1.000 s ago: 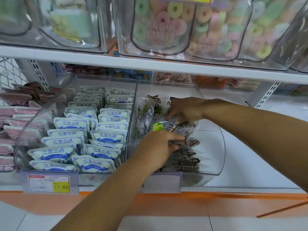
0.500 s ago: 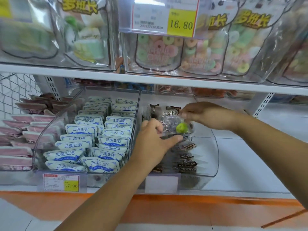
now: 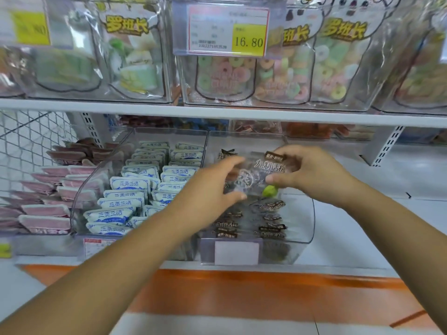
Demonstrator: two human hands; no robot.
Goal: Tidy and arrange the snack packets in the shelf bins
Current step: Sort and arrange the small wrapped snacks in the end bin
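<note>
Upright clear packet (image 3: pixel 254 170) with brown lettering, over clear bin (image 3: pixel 307 218), similar packets (image 3: pixel 272 229) lying inside.

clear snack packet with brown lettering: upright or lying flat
Upright: the clear snack packet, held by left hand and right hand, stands above flat packets.

Both arms are going bare here tbh: the left forearm (image 3: pixel 121 262) and the right forearm (image 3: pixel 387 213) are showing uncovered skin all the way out to the edge of view, and the left hand (image 3: pixel 212 189) and right hand (image 3: pixel 312 175) are showing bare too
</note>
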